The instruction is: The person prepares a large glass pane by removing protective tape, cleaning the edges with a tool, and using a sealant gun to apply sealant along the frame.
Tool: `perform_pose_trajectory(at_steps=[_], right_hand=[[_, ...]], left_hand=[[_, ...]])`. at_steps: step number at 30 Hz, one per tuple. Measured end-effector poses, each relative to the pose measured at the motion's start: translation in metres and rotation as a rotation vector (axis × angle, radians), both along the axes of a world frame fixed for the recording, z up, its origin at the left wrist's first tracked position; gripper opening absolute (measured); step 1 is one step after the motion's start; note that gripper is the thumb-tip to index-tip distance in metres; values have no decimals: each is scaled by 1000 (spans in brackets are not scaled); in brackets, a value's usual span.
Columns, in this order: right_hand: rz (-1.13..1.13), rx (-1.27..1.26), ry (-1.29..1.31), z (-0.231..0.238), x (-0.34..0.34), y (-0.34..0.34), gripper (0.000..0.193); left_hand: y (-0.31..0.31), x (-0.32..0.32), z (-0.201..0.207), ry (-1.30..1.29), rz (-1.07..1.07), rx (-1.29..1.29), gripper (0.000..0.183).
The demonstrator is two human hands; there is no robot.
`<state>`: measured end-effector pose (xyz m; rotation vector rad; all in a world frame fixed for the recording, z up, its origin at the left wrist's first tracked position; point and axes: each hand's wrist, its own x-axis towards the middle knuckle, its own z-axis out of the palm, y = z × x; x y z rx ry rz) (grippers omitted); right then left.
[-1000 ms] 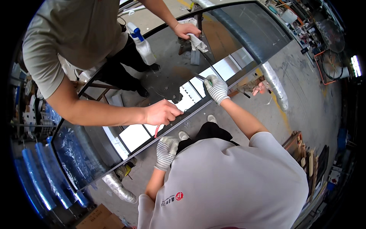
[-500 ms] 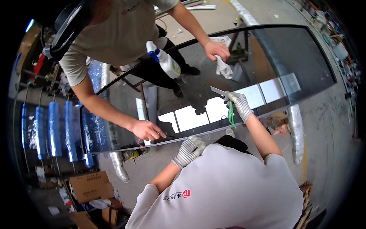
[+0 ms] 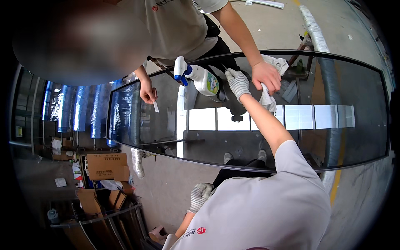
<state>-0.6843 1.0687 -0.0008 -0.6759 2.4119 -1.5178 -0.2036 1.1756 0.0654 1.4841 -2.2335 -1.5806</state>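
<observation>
My right hand, in a grey-and-white striped glove, is stretched over the dark framed glass pane. Its fingers are closed; what they hold is hidden. Left of it, on the pane, is a white spray bottle with a blue-and-white trigger head. Close on its right, a co-worker's hand presses on a white cloth. The co-worker's other hand holds a small flat white blade above the pane. My left hand, gloved alike, is curled near my waist, off the pane's near edge; its grip is hidden.
Wrapped support bars run beneath the pane. Blue film-wrapped rolls hang on a rack at the left. Cardboard boxes and a metal-framed bin stand at the lower left. The co-worker leans over the far side.
My right hand has reached farther across the pane; its scraper and green strip no longer show. My left hand has left the near edge. The co-worker's blade-holding hand has lifted off that edge.
</observation>
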Motion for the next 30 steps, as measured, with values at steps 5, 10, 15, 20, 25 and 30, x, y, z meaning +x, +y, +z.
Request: perform_pose_trajectory(at_steps=[5, 10, 15, 20, 25, 30], right_hand=[[69, 195, 202, 7, -27, -38, 35], [146, 282, 310, 0, -47, -63, 27], [208, 283, 573, -4, -59, -76, 18], [410, 254, 731, -22, -77, -91, 20], [455, 254, 620, -28, -81, -92, 28], [460, 304, 467, -7, -71, -89, 32]], left_hand=[[9, 10, -7, -110, 202, 97, 16], [20, 17, -5, -63, 183, -27, 17], [28, 31, -25, -136, 509, -120, 21], [16, 45, -27, -47, 531, 121, 22], [14, 34, -24, -84, 505, -108, 9], [10, 47, -28, -92, 467, -54, 19]])
